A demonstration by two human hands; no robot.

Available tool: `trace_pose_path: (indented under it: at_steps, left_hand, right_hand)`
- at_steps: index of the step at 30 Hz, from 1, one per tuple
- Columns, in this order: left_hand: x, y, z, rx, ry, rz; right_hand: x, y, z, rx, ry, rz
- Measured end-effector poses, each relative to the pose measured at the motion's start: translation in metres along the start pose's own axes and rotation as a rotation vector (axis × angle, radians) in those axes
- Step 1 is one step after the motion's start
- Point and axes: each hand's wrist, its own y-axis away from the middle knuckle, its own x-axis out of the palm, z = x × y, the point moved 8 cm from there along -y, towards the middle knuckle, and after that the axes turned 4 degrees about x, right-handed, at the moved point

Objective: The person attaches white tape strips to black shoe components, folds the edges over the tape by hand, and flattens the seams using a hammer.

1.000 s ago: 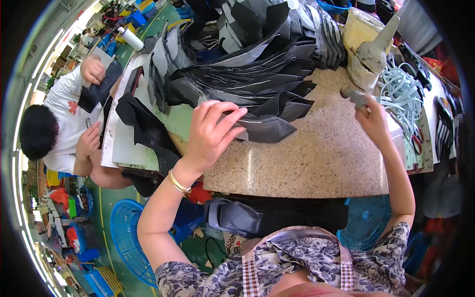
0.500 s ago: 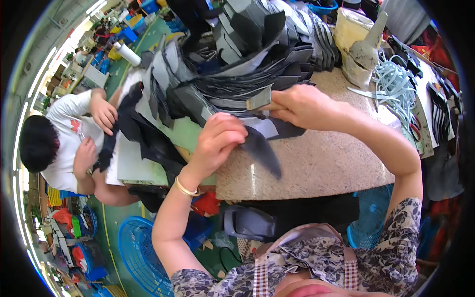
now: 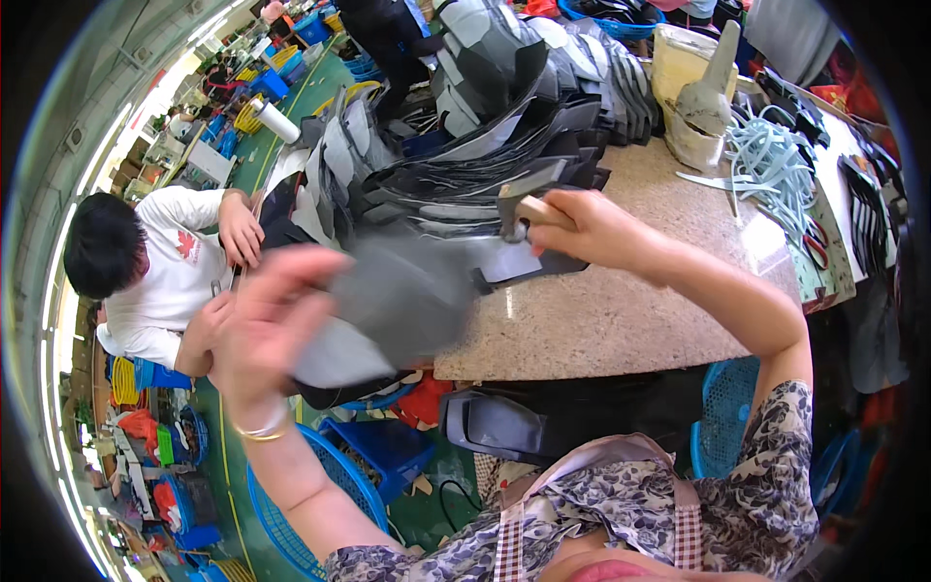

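Observation:
My left hand (image 3: 276, 325) is smeared by motion at the left of the worktable. Its fingertips appear to grip the edge of a blurred dark-grey sheet piece (image 3: 407, 301) with a paler grey part below. My right hand (image 3: 587, 228) is closed round the wooden handle of a hammer (image 3: 522, 197), its metal head raised over the table. Beneath the hammer lies a light-grey piece with black edges (image 3: 509, 262). Just beyond, black and grey cut pieces (image 3: 436, 189) are piled in overlapping layers.
The speckled stone tabletop (image 3: 621, 320) curves toward me. At the right stand a glue-stained pot (image 3: 689, 136) with a brush, pale-blue strips (image 3: 771, 155) and red-handled scissors (image 3: 815, 242). A co-worker (image 3: 170, 262) sits at left. Blue baskets (image 3: 320, 495) stand below.
My left hand has swept left, away from the stone top, with the grey piece. My right hand has lifted and turned the hammer, so its head now shows clearly.

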Motion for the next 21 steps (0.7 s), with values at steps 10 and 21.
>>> trace_pose_path:
  at_steps: [10,21]
  left_hand:
    - [0.257,-0.016,0.038,0.243,0.236,0.473]
    - [0.323,-0.06,0.026,0.23,0.167,0.564]
  right_hand:
    - [-0.015,0.184,-0.052,0.636,-0.294,0.006]
    - [-0.08,0.207,-0.045,0.279,0.219,-0.307]
